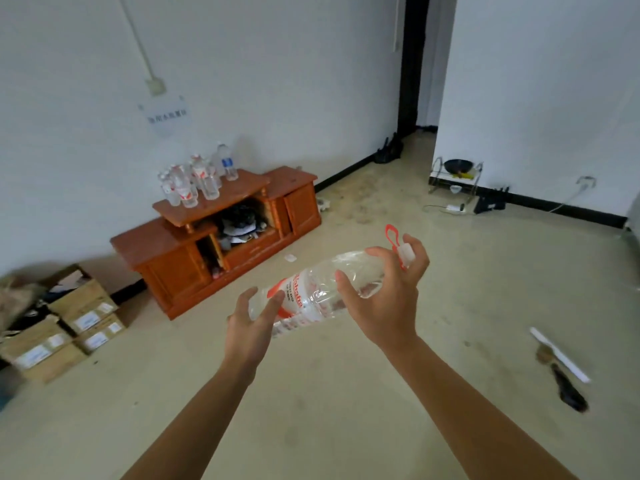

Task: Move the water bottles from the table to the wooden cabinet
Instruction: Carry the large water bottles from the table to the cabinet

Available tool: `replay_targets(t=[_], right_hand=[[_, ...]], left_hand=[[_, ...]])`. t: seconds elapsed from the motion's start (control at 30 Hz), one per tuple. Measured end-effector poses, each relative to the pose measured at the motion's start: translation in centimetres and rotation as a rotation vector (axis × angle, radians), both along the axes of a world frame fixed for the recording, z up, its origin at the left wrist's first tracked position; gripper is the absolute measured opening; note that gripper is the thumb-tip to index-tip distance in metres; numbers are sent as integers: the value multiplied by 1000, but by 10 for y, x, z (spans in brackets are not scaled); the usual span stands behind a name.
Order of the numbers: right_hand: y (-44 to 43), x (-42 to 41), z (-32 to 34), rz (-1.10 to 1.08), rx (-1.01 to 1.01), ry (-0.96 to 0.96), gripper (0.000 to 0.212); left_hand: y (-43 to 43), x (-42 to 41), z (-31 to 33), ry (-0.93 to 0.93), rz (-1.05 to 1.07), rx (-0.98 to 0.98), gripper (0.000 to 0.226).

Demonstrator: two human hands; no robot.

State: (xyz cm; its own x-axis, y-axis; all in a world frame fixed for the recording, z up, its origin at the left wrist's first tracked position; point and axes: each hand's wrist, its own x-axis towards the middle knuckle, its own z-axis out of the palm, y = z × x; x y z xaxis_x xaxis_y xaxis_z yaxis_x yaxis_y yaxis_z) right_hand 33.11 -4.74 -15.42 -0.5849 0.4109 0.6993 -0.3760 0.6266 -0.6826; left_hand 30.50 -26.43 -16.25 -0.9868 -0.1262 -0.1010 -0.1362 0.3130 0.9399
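A large clear water bottle (313, 291) with a red-and-white label and a red carry loop lies nearly horizontal in front of me, cap to the right. My left hand (250, 325) cups its base end. My right hand (388, 289) wraps its neck end near the white cap. The wooden cabinet (166, 252) stands against the far wall, left of centre, some way beyond the bottle. Several water bottles (194, 180) are clustered upright on the left part of its raised top shelf.
Stacked cardboard boxes (65, 327) sit on the floor at the left. A white stick and a dark tool (562, 367) lie on the floor at the right. A metal rack with a black wok (457, 174) stands by the right wall, next to a doorway (414, 64).
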Motion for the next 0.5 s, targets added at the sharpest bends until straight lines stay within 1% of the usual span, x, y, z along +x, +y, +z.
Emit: replay_targets(t=[0.1,0.17,0.3,0.37,0.4,0.43,0.47,0.5], right_hand=[[-2,-84,8,59,-9,19,52],[-9,-137,10,99,-18,17,52],[-35,-239,7,205,-7,20,51],[-51,-293,6,270,-14,0,51],[-61,-326,2,269,-7,10,52],[-71,-364,1,291,-11,15,54],[-75,-371,2,288,-12,12,56],[-89,-416,2,275,0,36,60]], left_hand=[[-3,-70,13,40,67,40,74],[-9,-112,19,36,116,74,68],[-32,-198,20,40,191,76,75],[-46,-251,14,47,209,93,71],[-55,-281,11,37,211,98,70],[-65,-322,3,55,216,108,73],[-68,-330,2,33,213,93,77],[-81,-377,-4,43,218,113,82]])
